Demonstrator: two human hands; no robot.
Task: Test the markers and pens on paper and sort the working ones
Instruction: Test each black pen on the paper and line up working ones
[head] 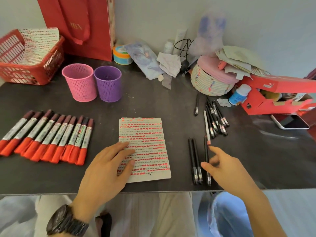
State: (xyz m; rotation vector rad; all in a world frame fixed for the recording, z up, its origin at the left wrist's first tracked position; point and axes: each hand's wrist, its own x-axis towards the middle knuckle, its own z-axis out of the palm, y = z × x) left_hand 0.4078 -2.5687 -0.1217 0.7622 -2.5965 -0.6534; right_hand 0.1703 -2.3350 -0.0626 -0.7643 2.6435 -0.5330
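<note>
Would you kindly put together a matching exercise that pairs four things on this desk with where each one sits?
Things:
1. marker row
2. test paper
3. purple cup
4. phone

Places:
A. beside the red shoebox
B. under the left hand
C. left part of the table
D. right next to the pink cup

Pairs: 1-C, 2-B, 3-D, 4-A.

The sheet of paper (145, 134) is laid at the middle of the table (153, 103), with a row of markers (46, 135) set to its left, two cups (108, 83) placed behind those, and, to its right, a trio of pens (195, 159) (close to the front edge) with a bunch of pens (215, 118) farther back.
</note>
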